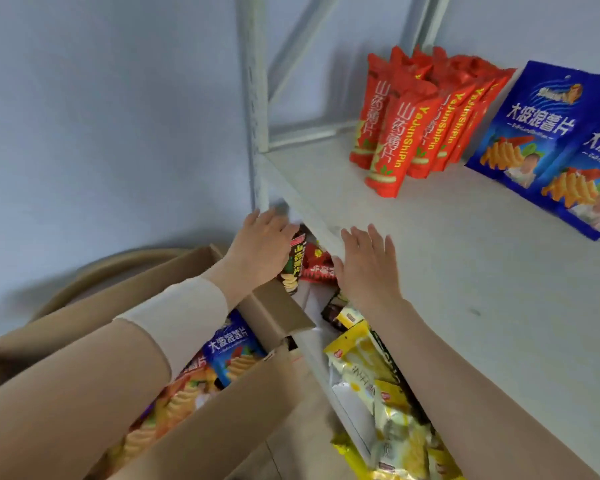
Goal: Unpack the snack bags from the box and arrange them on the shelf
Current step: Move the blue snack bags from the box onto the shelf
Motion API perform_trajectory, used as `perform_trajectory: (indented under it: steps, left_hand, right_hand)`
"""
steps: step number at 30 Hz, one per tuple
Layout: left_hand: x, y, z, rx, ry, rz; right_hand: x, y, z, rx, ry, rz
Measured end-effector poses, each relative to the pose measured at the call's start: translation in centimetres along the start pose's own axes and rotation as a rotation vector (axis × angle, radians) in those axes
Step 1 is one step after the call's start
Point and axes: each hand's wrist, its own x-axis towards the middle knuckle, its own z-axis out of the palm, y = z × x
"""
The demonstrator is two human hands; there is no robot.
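Best to stand the dark bag (296,264) upright at nine o'clock of the red bag (321,269), though the left hand's (258,245) hold on it is hidden and the right hand (368,268) is flat and empty.

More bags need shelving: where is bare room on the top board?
Free: the board between the corner post and the red bags, and the wide front strip before the red and blue bags. Crowded: the lower shelf, packed with yellow bags.

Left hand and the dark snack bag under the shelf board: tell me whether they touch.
Touching. The head view shows the left hand lying against the left side of the dark snack bag, no gap between them; any grip is hidden.
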Motion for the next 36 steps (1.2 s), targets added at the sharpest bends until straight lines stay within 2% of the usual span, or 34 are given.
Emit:
perform_trajectory:
  steps: [5, 10, 15, 19, 23, 30, 34, 36]
  left_hand:
    - [-8.4, -9.9, 3.6, -0.034, -0.066, -0.191]
    - [-18.0, -18.0, 12.1, -0.085, -0.290, -0.403]
    - [-25.7, -20.2, 21.1, -0.321, -0.467, -0.722]
    - [-28.1, -19.9, 26.8, -0.576, -0.534, -0.959]
    - [-27.0, -20.8, 32.2, -0.782, -0.520, -1.193]
    - [-24.6, -21.1, 40.3, -1.037, -0.413, -1.767]
    - [-24.9, -21.3, 41.5, -0.934, -0.352, -1.875]
    - [-25.2, -21.8, 41.5, -0.938, -0.263, -1.924]
  right_hand:
    - [0.5, -12.8, 3.2, 0.013, -0.049, -0.236]
    - [-0.3, -24.4, 10.6, 0.015, -0.289, -0.360]
    - [-2.5, -30.4, 19.2, -0.029, -0.558, -0.372]
    - [-3.1, -32.4, 25.0, -0.058, -0.679, -0.387]
    - [0.0, -33.7, 30.4, 0.016, -0.711, -0.321]
    - [3.7, -35.2, 39.3, 0.111, -0.846, -0.107]
    - [3.7, -35.3, 40.8, 0.100, -0.696, -0.031]
    - [4.0, -35.0, 41.3, 0.235, -0.667, 0.075]
